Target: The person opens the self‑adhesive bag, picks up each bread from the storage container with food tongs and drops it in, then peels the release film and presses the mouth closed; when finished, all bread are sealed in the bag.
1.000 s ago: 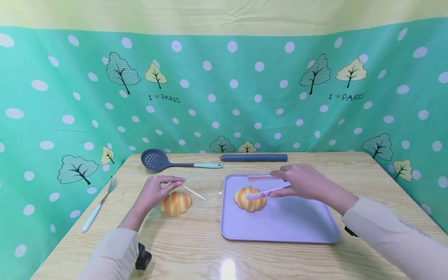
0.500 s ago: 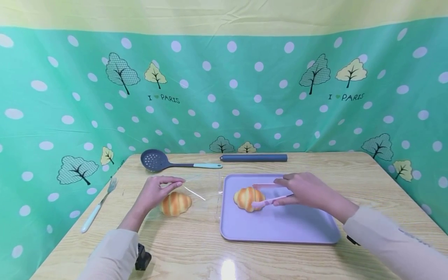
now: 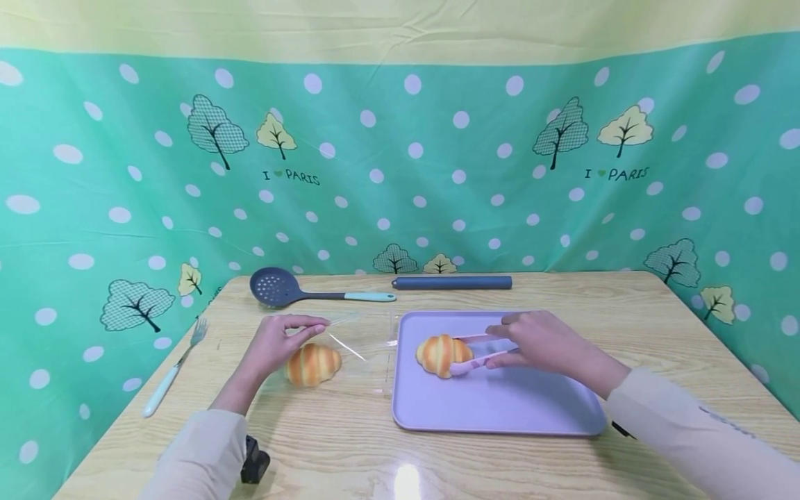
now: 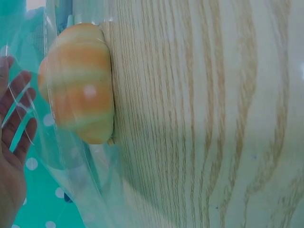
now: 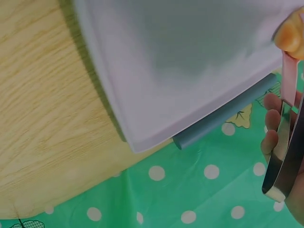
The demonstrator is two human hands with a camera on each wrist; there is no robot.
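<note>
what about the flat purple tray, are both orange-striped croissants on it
No, only one croissant is on the tray; the other croissant lies to its left.

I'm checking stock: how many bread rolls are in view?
2: one bread roll near the left hand, partly behind clear plastic; another bread roll on the purple tray, by the pink tongs.

pink tongs apparently touching bread

The head view looks forward and down across the tabletop. Closer, the sideways left-wrist view shares the left bun with it, the near-inverted right-wrist view the tray and far tabletop edge.
</note>
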